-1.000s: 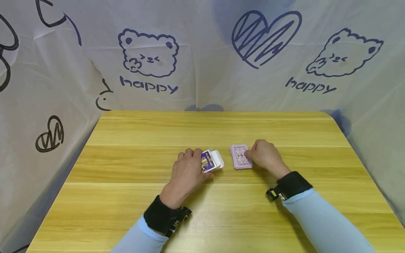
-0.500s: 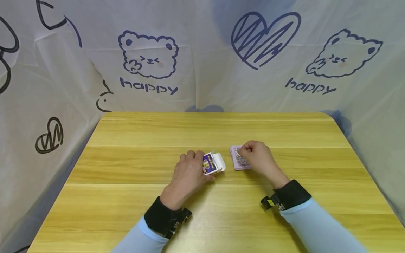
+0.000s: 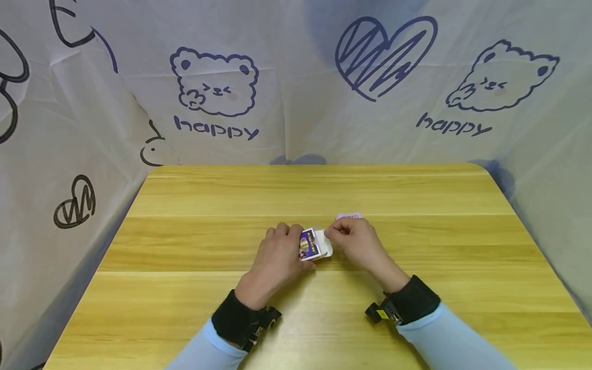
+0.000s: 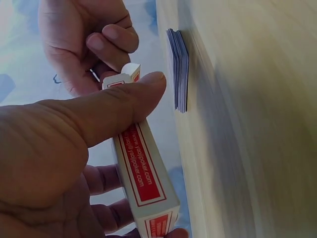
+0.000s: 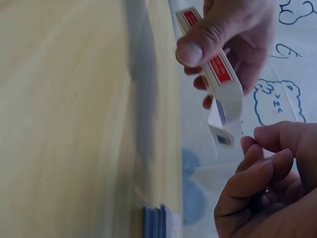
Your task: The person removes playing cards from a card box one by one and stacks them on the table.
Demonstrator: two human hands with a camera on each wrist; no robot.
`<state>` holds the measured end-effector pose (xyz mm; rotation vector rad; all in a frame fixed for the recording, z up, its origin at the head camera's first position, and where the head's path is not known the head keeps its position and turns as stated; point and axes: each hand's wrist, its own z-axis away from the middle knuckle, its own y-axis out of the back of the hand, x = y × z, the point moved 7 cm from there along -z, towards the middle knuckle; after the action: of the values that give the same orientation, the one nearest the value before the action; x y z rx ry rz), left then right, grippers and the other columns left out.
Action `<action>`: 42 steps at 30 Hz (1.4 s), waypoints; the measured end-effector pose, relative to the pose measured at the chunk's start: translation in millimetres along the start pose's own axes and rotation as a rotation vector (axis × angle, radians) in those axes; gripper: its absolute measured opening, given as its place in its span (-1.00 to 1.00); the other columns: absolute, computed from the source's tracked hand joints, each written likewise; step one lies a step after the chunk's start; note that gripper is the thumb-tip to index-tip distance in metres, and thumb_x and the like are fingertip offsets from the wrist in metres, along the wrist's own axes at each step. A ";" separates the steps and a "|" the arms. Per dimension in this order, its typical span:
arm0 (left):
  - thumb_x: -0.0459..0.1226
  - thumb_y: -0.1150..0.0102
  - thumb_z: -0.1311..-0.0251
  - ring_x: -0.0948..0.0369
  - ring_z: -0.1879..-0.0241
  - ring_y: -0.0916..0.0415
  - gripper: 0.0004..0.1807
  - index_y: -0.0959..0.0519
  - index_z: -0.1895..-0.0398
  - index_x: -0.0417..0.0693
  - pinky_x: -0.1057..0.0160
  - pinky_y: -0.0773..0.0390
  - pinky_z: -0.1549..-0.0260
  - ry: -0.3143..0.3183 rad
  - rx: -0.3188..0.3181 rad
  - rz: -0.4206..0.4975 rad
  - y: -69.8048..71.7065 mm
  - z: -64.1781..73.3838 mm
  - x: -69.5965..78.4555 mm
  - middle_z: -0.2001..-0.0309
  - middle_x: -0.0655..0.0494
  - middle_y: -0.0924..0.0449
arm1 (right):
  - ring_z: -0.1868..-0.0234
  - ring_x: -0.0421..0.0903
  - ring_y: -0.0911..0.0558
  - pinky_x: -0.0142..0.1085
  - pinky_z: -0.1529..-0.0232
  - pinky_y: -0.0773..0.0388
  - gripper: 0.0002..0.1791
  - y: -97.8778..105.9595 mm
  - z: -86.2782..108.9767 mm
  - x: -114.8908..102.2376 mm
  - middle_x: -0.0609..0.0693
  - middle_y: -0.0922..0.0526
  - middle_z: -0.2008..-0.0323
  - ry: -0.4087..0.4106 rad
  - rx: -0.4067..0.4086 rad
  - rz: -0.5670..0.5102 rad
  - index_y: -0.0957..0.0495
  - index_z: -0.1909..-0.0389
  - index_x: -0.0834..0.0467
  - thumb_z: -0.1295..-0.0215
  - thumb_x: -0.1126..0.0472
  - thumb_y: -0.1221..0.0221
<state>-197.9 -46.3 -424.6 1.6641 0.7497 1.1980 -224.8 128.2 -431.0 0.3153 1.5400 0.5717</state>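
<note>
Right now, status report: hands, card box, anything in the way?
Left hand grips the card box, flap open. Right hand curled near flap; contact unclear. Card stack on table, partly behind that hand in head view.

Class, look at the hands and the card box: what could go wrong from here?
The left hand grips the card box between thumb and fingers; squeezing hard might crush it. The right hand is close to the open flap, so a careless tug might crease it. The stack of cards lies unboxed on the table, near the right hand, which might knock it askew.
</note>
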 end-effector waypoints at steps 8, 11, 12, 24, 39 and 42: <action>-0.01 -0.72 0.06 -0.03 0.17 -0.43 -0.22 -0.55 -0.16 -0.18 0.05 -0.54 0.25 -0.036 -0.019 0.017 -1.8 0.7 3.7 0.04 -0.16 -0.56 | 0.53 -0.16 -0.45 -0.38 0.53 -0.33 -0.81 -17.9 3.7 4.8 -0.06 -0.59 0.54 -0.054 -0.074 -0.008 -0.75 0.33 0.22 -0.41 0.18 -0.29; -0.03 -0.72 0.06 -0.04 0.16 -0.43 -0.23 -0.55 -0.17 -0.17 0.02 -0.55 0.24 -0.042 -0.028 0.019 -2.4 0.7 4.4 0.02 -0.16 -0.56 | 0.56 -0.18 -0.44 -0.39 0.55 -0.31 -0.82 -21.3 3.8 6.7 -0.08 -0.59 0.56 -0.050 -0.083 -0.010 -0.74 0.35 0.21 -0.38 0.18 -0.30; -0.03 -0.72 0.06 -0.04 0.16 -0.43 -0.23 -0.55 -0.16 -0.17 0.02 -0.55 0.24 -0.045 -0.028 0.018 -2.4 0.7 4.6 0.02 -0.16 -0.57 | 0.56 -0.18 -0.43 -0.39 0.55 -0.30 -0.83 -22.2 3.8 7.5 -0.08 -0.59 0.56 -0.054 -0.083 -0.014 -0.73 0.36 0.20 -0.37 0.18 -0.32; -0.04 -0.75 0.12 -0.04 0.18 -0.48 -0.23 -0.57 -0.12 -0.16 0.01 -0.59 0.28 -0.111 0.004 -0.014 -0.5 1.8 7.8 0.07 -0.13 -0.60 | 0.47 -0.15 -0.47 -0.38 0.48 -0.34 -0.83 -25.9 3.4 13.9 -0.06 -0.64 0.51 -0.083 -0.081 -0.067 -0.70 0.42 0.26 -0.29 0.24 -0.41; -0.07 -0.75 0.10 -0.07 0.14 -0.50 -0.23 -0.57 -0.15 -0.17 -0.02 -0.61 0.24 -0.112 -0.013 -0.007 -0.9 1.7 7.5 0.05 -0.14 -0.60 | 0.45 -0.16 -0.41 -0.40 0.51 -0.28 -0.84 -30.7 4.1 19.8 -0.07 -0.59 0.48 -0.112 -0.128 -0.234 -0.68 0.37 0.35 -0.35 0.31 -0.33; -0.07 -0.74 0.10 -0.07 0.13 -0.51 -0.21 -0.57 -0.17 -0.19 -0.03 -0.61 0.23 -0.110 -0.014 -0.006 0.3 1.7 6.3 0.04 -0.15 -0.60 | 0.49 -0.17 -0.39 -0.41 0.53 -0.27 -0.83 -32.2 2.9 21.5 -0.10 -0.55 0.52 -0.110 -0.145 -0.247 -0.69 0.35 0.32 -0.37 0.27 -0.33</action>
<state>-194.1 -41.6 -422.1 1.6998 0.6763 1.0956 -218.6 113.2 -466.3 0.0430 1.3980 0.4603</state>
